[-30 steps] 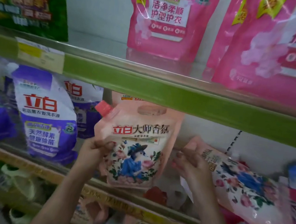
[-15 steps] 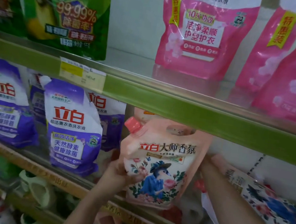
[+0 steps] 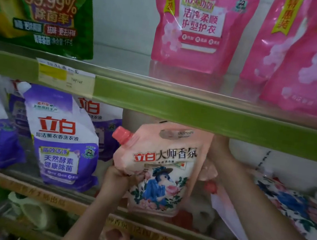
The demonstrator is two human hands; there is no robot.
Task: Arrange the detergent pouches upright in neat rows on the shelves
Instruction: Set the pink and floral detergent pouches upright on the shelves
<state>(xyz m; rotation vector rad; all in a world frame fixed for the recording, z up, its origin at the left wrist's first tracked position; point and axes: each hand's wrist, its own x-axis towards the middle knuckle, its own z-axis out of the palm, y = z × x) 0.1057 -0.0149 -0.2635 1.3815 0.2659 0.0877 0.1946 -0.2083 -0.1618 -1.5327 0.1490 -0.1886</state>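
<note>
Left hand (image 3: 118, 177) gripping upright peach pouch (image 3: 163, 168), purple pouches (image 3: 63, 142) beside

- Peach floral pouch (image 3: 161, 169): red screw cap at its upper left corner, a figure in blue among roses printed on the front; held upright at the front of the middle shelf.
- Purple pouches (image 3: 62, 140): stood upright in a row to its left, some leaning.
- Pink pouches (image 3: 200, 26): stood upright on the upper shelf.
- Green pouch (image 3: 47, 4): stood at upper left.
- Floral pouch (image 3: 293, 205): lying flat at right.
</note>
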